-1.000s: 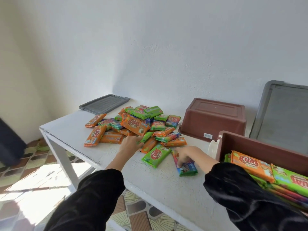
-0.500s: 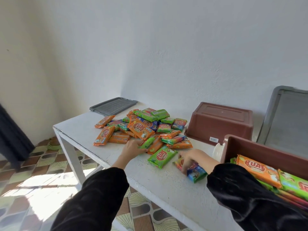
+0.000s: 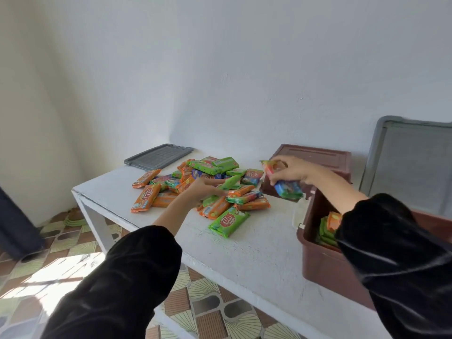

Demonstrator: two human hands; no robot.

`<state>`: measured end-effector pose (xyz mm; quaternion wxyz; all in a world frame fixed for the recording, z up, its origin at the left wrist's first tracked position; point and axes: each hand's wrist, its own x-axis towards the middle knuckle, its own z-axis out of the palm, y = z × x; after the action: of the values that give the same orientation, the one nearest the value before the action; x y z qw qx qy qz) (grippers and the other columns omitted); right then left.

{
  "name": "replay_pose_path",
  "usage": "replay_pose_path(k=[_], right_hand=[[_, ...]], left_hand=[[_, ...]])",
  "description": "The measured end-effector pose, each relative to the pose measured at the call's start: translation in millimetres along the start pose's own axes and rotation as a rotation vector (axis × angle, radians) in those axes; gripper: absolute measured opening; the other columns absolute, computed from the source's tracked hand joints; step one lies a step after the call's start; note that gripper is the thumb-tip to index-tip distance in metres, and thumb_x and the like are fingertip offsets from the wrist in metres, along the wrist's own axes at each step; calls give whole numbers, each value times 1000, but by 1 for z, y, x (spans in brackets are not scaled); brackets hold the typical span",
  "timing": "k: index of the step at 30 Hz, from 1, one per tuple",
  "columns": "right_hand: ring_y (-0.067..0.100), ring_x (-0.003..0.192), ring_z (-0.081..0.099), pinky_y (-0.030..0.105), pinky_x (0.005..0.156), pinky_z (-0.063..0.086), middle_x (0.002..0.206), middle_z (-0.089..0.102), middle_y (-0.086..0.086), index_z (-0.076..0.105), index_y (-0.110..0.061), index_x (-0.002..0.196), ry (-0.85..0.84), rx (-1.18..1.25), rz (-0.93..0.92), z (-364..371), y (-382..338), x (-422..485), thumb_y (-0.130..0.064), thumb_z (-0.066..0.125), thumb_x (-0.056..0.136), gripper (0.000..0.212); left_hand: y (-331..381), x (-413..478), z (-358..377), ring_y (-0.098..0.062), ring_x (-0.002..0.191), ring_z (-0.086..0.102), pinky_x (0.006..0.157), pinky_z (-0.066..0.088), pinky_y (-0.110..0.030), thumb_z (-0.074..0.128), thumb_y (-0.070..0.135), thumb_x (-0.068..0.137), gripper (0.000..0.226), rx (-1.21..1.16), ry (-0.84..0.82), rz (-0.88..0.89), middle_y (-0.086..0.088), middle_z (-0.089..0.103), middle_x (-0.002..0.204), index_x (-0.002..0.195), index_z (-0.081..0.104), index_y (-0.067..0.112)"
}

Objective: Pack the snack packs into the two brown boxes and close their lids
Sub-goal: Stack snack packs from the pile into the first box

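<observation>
The right hand [image 3: 291, 171] curls round a blue snack pack [image 3: 288, 190], lifted just before the upturned brown box [image 3: 318, 155]. The left hand [image 3: 201, 189] reaches into the pile of snack packs [image 3: 212, 167], blurred, fingers stretched; whether it grips one cannot be told. The open brown box [image 3: 318, 263], partly filled, stands at the right of the white table [image 3: 244, 260]. One grey lid [image 3: 159, 156] lies flat at the far end, a second lid [image 3: 411, 165] leans against the wall

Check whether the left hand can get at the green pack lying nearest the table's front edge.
Probably yes. The green pack lies flat, nothing on it, just in front of the pile, and the left hand is over that pile close behind it. That hand is blurred and may already hold a pack.
</observation>
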<state>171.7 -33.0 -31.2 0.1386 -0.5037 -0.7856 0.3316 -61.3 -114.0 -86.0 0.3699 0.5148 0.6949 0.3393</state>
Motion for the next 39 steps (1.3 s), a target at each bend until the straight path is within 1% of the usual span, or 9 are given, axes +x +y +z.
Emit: replay_pose_path(k=[3, 5, 11, 13, 17, 23, 29, 33, 39], right_hand=[[19, 85, 55, 24, 62, 47, 114, 52, 7, 46, -20, 131, 30, 24, -6, -42, 11, -28, -7, 72, 74, 63], [20, 87, 54, 23, 58, 44, 113, 48, 5, 46, -24, 131, 47, -83, 31, -64, 28, -49, -9, 72, 75, 64], [22, 100, 53, 29, 75, 46, 125, 48, 5, 42, -29, 134, 21, -342, 192, -104, 104, -108, -15, 74, 74, 70], [23, 107, 52, 32, 85, 47, 127, 50, 5, 43, -30, 134, 25, -383, 251, -110, 127, -126, -16, 75, 71, 72], [25, 113, 49, 36, 94, 46, 129, 49, 8, 45, -30, 133, 13, -487, 301, -106, 165, -149, -19, 80, 66, 76], [26, 114, 42, 34, 91, 42, 123, 40, 9, 42, -32, 135, 93, -662, 240, -75, 189, -148, -19, 81, 68, 78], [21, 121, 45, 31, 98, 41, 129, 46, 4, 33, -25, 142, 143, -537, 121, -67, 208, -147, -13, 79, 67, 89], [18, 119, 49, 28, 99, 41, 129, 51, 6, 39, -19, 138, 206, -302, 118, -70, 217, -149, -26, 75, 76, 73], [16, 115, 41, 30, 91, 43, 121, 47, 1, 46, -26, 132, 284, -458, 114, -56, 221, -146, -42, 69, 76, 62]], left_hand=[[39, -3, 23, -14, 110, 50, 103, 35, -33, 71, 18, 80, 47, 9, -83, 150, -3, 60, 113, 124, 58, 27], [64, -3, 45, -13, 103, 49, 89, 39, -25, 71, 18, 80, 45, 29, -136, 266, -4, 57, 105, 121, 60, 30], [118, 2, 125, -14, 96, 53, 88, 40, -30, 79, 41, 63, 50, 265, -364, 600, -3, 63, 105, 109, 62, 50], [130, 1, 156, -13, 108, 51, 97, 36, -28, 80, 30, 67, 53, 392, -409, 671, 3, 60, 112, 116, 62, 39], [139, -6, 210, -17, 113, 47, 93, 29, -20, 78, 17, 72, 52, 569, -451, 810, -5, 55, 119, 121, 62, 25], [126, 14, 246, -23, 127, 32, 109, 25, -34, 71, 20, 78, 58, 836, -450, 823, -8, 43, 130, 131, 51, 33], [128, 11, 263, -19, 126, 36, 101, 39, -38, 74, 50, 69, 74, 904, -355, 995, -1, 43, 135, 133, 47, 23], [127, 14, 277, -22, 126, 38, 101, 39, -39, 70, 45, 75, 79, 965, -364, 1017, -4, 43, 137, 140, 34, 18], [122, 20, 275, -21, 119, 41, 94, 44, -39, 71, 39, 76, 69, 944, -316, 1030, -4, 47, 127, 135, 41, 21]])
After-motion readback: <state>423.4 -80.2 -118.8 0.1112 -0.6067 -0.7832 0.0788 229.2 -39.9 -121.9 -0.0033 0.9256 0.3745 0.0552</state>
